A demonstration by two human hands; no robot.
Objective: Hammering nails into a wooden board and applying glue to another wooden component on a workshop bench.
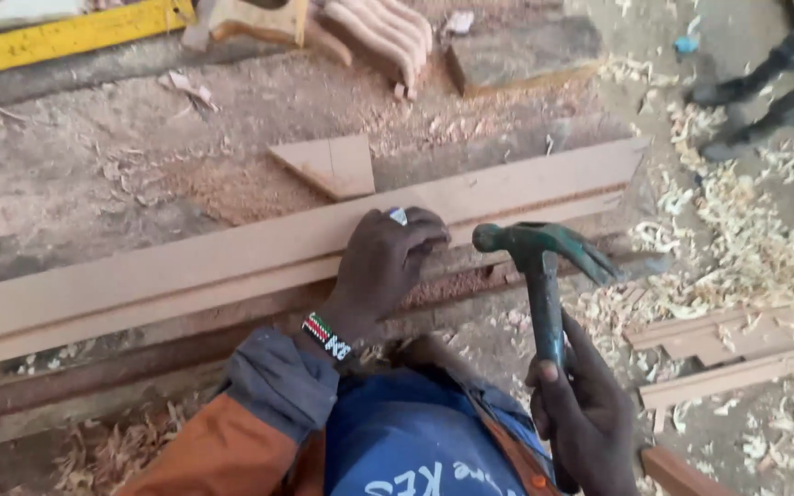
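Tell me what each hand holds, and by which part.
The right hand grips a green claw hammer low on its handle. The left hand rests on the long wooden board; whether its fingertips pinch anything cannot be told.

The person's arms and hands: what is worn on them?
The left hand is bare, with a beaded wristband in red, white, green and black. The left arm has an orange sleeve ending in a grey cuff. The right hand is bare; no sleeve shows.

Sawdust-strewn workbench under long wooden moulding, triangular offcut (yellow level behind)
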